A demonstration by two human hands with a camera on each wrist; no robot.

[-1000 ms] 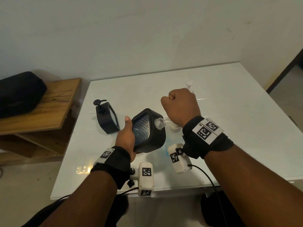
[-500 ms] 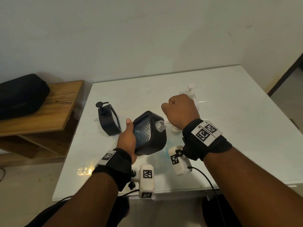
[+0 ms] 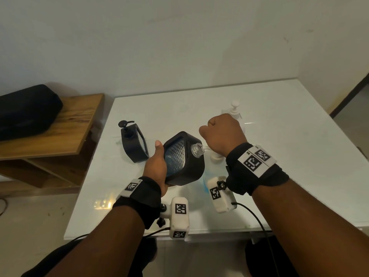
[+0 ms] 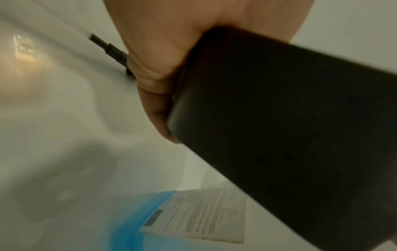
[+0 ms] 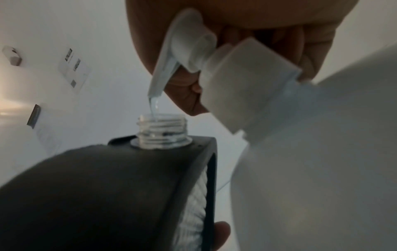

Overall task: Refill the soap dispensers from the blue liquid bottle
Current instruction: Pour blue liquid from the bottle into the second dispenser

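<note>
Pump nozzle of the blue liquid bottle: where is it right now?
Right wrist view: pump nozzle, under the right hand, sits just above the open dispenser's neck, liquid running in.

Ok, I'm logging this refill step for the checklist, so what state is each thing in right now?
Held black dispenser: gripped by the left hand, tilted, threaded neck uncapped.
Blue liquid bottle: standing on the table; right hand pressing its white pump, liquid streaming into the neck.
Second black dispenser: upright, pump on.
White dispenser: upright, pump on.
</note>
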